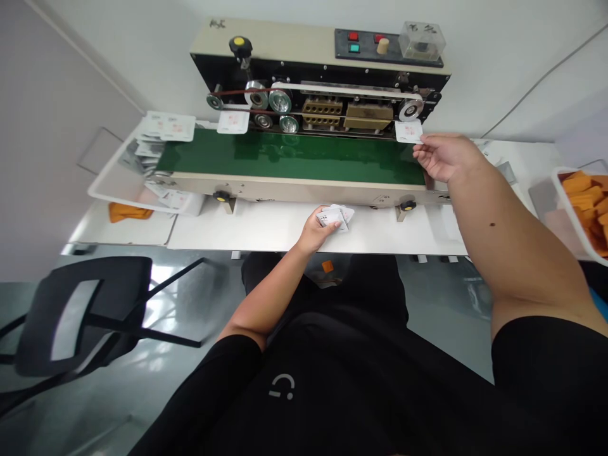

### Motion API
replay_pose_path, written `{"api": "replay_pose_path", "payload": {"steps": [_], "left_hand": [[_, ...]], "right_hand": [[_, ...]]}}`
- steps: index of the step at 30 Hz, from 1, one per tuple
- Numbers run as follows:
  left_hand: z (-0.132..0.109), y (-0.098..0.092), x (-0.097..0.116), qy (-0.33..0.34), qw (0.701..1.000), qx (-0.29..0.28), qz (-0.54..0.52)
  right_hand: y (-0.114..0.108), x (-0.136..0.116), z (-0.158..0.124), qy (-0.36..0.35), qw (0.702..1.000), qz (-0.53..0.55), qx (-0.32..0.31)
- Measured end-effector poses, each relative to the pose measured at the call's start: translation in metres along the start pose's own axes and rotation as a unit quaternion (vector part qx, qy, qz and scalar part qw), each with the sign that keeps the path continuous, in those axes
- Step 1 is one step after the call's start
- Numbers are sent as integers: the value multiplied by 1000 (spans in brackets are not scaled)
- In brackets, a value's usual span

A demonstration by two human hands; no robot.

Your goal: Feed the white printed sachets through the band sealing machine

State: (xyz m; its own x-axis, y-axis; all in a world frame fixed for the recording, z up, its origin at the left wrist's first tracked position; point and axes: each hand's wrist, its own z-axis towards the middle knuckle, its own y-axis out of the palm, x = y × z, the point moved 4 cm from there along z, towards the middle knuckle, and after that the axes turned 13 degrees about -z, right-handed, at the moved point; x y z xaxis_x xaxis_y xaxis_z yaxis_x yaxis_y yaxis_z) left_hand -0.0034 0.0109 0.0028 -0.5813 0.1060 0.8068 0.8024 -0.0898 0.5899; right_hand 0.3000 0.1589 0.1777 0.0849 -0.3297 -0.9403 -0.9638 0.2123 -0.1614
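My left hand (314, 231) rests at the white table's front edge and holds a small fan of white printed sachets (336, 218). My right hand (444, 156) reaches over the right end of the green conveyor belt (289, 155). Its thumb and fingers pinch the right edge of a single white sachet (408, 132), which stands at the mouth of the band sealer (323, 107). Another white sachet (232, 121) lies at the belt's far edge, in front of the sealer's wheels.
A white plastic bin (114, 187) at the belt's left end holds several sachets, with more piled on its rim. A white tub (565, 196) of orange pieces stands at right. An orange cloth (128, 212) lies on the table at left. A black chair (85, 316) stands at lower left.
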Motion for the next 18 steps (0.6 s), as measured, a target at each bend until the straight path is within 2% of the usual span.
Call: {"api": "replay_pose_path", "payload": {"steps": [5,9,11,14,16,18], "left_hand": [[1,-1,-2,5,1000,-5,10],[1,-3,-3,4,1000,-4,19],[2,-3,-3,3,1000,-2,21],[2,-3,-4,-2,1000,-4,14],[3,-2,-4,-3,1000,-9,10],[3,-1,-3,0,1000,-12,18]], "right_hand": [[16,-5,-13,-10,1000,-9,-4],[12,10,-49,-63,994,20,82],[11,27,-78,-125,986,48,103],[20,62,-126,-208,972,50,94],[32,91,-149,-212,974,18,78],[46,121,-160,-185,981,-28,42]]}}
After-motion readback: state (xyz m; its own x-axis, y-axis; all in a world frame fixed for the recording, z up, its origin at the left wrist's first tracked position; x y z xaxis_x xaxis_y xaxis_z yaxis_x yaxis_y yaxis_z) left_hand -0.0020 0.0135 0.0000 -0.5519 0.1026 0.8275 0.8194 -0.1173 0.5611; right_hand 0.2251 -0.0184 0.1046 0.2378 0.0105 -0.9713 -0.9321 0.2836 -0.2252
